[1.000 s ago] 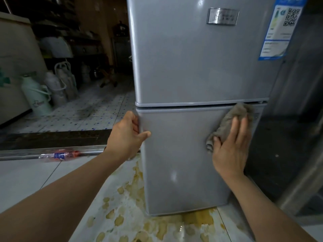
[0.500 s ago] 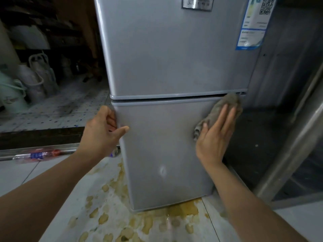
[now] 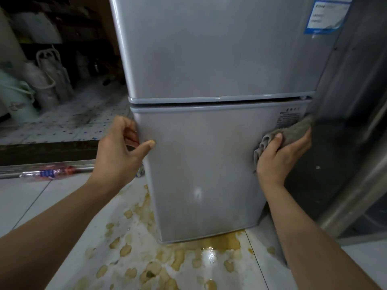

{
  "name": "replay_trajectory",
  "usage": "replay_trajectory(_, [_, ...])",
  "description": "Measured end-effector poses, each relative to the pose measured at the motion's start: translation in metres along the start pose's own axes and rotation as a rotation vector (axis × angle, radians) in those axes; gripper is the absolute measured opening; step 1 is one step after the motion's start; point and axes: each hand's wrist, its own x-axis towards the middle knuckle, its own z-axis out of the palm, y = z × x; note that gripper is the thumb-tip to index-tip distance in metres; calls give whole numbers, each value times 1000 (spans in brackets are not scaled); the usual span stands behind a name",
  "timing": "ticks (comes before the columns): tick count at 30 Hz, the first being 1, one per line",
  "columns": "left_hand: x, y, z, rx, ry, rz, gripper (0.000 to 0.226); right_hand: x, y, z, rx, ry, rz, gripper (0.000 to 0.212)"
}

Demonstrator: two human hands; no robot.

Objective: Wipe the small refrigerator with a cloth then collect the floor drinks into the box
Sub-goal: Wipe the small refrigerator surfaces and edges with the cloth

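Observation:
A small silver two-door refrigerator (image 3: pixel 209 143) stands on the tiled floor in front of me. My left hand (image 3: pixel 121 149) grips the left edge of its lower door, thumb on the front and fingers round the side. At the door's right edge, just below the door gap, my right hand (image 3: pixel 280 155) holds a grey-brown cloth (image 3: pixel 295 130), with the thumb on top of it and the fingers wrapped round the corner. A plastic drink bottle (image 3: pixel 48 173) with a red and blue label lies on the floor at the left, along a metal sill. No box is in view.
Yellow-brown liquid stains (image 3: pixel 167 262) spread over the white tiles under and in front of the refrigerator. White jugs and containers (image 3: pixel 41 80) stand in the dim room at the back left. A steel post (image 3: pixel 351 195) and a dark panel close off the right side.
My right hand has slid the cloth rightwards to the lower door's right edge, and its fingers now wrap round the corner. My left hand keeps its grip. The view has moved closer and lower.

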Motion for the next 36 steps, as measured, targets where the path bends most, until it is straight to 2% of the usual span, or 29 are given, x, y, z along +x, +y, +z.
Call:
replay_trajectory(5, [-4, 5, -1, 14, 3, -6, 27, -51, 46, -17, -26, -111, 168, 58])
replay_trajectory(9, [-18, -8, 0, 35, -87, -66, 18, -53, 41, -19, -67, -173, 349, 60])
replay_trajectory(12, [-32, -22, 6, 151, -176, -48, 21, -38, 2, -9, -76, -128, 254, 66])
replay_trajectory(15, [-32, -28, 12, 185, -143, -45, 22, -29, -37, 6, -53, -27, 100, 68])
replay_trajectory(19, [-30, -35, 16, 168, -141, -37, 24, -62, -25, 15, -49, -61, -43, 68])
replay_trajectory(23, [-27, -38, 15, 180, -146, -5, 25, -138, 18, 8, -90, -230, 90, 72])
replay_trajectory(27, [-27, -37, 13, 170, -164, 13, 25, -151, 14, 12, -74, -251, 266, 75])
replay_trajectory(29, [-28, -36, 14, 157, -155, 2, 24, -137, -12, 16, -24, -233, 208, 76])
replay_trajectory(33, [-27, -38, 15, 154, -157, -18, 24, -111, -72, 31, 14, -143, -70, 77])
replay_trajectory(36, [-26, -41, 15, 143, -152, -2, 25, -113, -75, 39, -58, -149, -195, 77])
